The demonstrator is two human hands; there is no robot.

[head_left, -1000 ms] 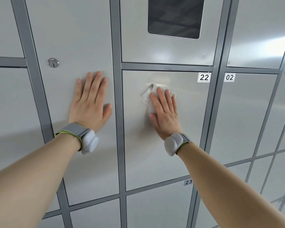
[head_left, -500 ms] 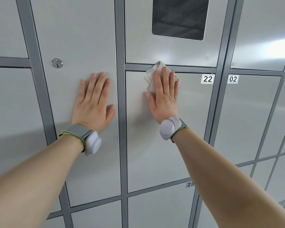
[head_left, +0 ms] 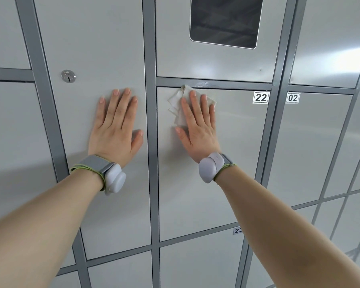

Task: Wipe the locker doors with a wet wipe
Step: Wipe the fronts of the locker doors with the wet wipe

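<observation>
Under the flat right hand (head_left: pixel 197 125), straight fingers pin the crumpled white wet wipe (head_left: pixel 178 104) near the top edge of the grey metal locker door marked 22 (head_left: pixel 233 163); unwiped door stretches below it. Beside it, the left hand (head_left: pixel 114 129) rests open-palmed on the neighbouring grey door (head_left: pixel 92 48).

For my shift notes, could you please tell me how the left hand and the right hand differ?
The left hand touches the metal bare; the right hand presses a wet wipe. The left hand is on the keyhole door; the right hand is on door 22, near its top edge. Both lie flat with straight fingers.
</observation>
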